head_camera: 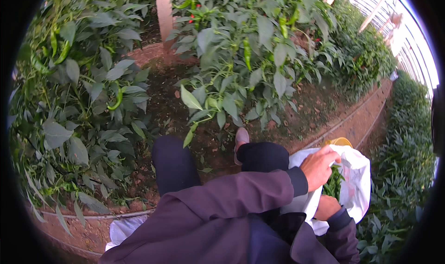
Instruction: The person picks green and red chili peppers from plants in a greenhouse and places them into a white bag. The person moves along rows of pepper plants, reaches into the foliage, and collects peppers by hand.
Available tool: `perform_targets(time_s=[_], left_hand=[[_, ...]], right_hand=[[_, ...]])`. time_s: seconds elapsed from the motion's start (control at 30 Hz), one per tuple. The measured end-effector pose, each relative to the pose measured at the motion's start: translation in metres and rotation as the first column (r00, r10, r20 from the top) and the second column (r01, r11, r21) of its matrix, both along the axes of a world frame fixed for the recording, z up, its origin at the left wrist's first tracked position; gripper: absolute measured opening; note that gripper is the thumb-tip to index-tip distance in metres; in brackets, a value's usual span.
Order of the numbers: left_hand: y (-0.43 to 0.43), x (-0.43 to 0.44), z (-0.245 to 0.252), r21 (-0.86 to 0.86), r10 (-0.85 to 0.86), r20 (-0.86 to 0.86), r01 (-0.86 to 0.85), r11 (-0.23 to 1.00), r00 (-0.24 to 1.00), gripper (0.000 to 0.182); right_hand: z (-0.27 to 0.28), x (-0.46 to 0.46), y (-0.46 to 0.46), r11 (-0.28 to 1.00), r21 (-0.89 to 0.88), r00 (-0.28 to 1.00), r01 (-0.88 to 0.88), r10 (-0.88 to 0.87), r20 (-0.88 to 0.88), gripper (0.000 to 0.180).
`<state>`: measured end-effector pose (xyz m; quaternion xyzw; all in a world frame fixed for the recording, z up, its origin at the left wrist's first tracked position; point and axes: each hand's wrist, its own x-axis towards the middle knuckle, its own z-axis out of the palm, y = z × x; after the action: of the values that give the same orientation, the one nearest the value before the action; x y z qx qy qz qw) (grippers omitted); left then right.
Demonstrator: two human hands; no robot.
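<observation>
On my right side stands a white plastic sack (361,180), its mouth spread wide. My left hand (318,166) reaches across my body and pinches the sack's rim. Inside the sack lie slender green chili peppers (333,182). My right hand (326,207) is down in the mouth of the sack beside these peppers; its fingers are hidden, so whether it holds any cannot be told. A yellow rim, perhaps of a bucket (339,141), shows just behind the sack.
Pepper plants (233,55) with hanging green chilies (247,53) grow ahead; more foliage (76,124) fills the left. A pale post (164,15) rises between them. Brown soil (167,79) lies before my knees. Another plant row (399,180) runs right. White plastic (127,227) lies lower left.
</observation>
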<state>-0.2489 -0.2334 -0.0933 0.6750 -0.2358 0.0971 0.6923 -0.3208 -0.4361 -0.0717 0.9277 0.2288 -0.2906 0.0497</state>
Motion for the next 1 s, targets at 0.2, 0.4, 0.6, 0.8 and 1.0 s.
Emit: perform_targets(time_s=[0.2,0.4,0.6,0.8,1.0], left_hand=[[0.142,-0.020,-0.006,0.025,0.037,-0.170,-0.033,0.999,0.985,0.050],[0.306,-0.033,0.001,-0.195,0.281,-0.143,-0.305,0.932,0.949,0.012],[0.410,0.042,-0.011,-0.496,0.672,-0.374,-0.750,0.437,0.639,0.017],[0.447,0.095,-0.060,-0.441,0.542,-0.595,-0.805,0.397,0.593,0.015],[0.455,0.111,-0.073,-0.399,0.531,-0.587,-0.788,0.468,0.612,0.016]], right_hand=[[0.142,0.059,0.141,0.896,0.427,0.827,-0.126,-0.143,0.543,0.027],[0.162,0.150,0.376,0.494,0.759,0.905,-0.425,0.210,0.370,0.022],[0.123,0.329,0.590,0.206,0.963,0.985,0.172,-0.052,-0.165,0.031],[0.086,0.464,0.663,0.319,0.941,0.912,0.111,-0.409,0.031,0.053],[0.070,0.522,0.673,0.635,0.771,0.829,0.054,-0.459,0.321,0.073]])
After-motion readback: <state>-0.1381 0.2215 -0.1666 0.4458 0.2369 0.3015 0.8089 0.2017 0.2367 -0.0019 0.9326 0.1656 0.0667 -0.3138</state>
